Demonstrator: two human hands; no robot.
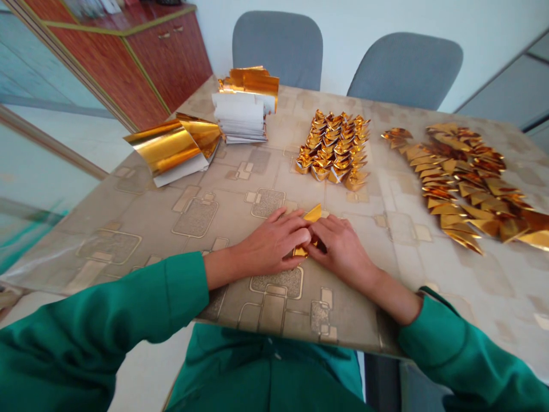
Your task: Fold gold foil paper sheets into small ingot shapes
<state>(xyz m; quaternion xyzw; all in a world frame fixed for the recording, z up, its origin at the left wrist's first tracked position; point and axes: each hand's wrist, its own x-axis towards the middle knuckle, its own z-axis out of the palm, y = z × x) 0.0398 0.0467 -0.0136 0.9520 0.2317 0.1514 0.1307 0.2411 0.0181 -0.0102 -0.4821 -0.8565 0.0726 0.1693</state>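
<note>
Close to the front edge of the table, a small piece of folded gold foil paper (314, 213) is pinched between both hands. My left hand (278, 237) grips it from the left, fingers bent round its side. From the right, my right hand (341, 246) closes on the same piece, thumb and fingers pressed together. Only its pointed top and a bit of its lower edge show; the fingers hide the rest. Beyond the hands stand rows of gold foil paper ingots (332, 146). To the right lie long overlapping rows of flat folded gold paper pieces (454, 183).
A stack of gold-and-white paper sheets (242, 117) stands at the back left. Curled gold sheets (167, 146) lie beside it, near the table's left edge. The patterned cloth covers the table (193, 217). Two grey chairs (277, 48) and a reddish wooden cabinet (171, 63) are behind.
</note>
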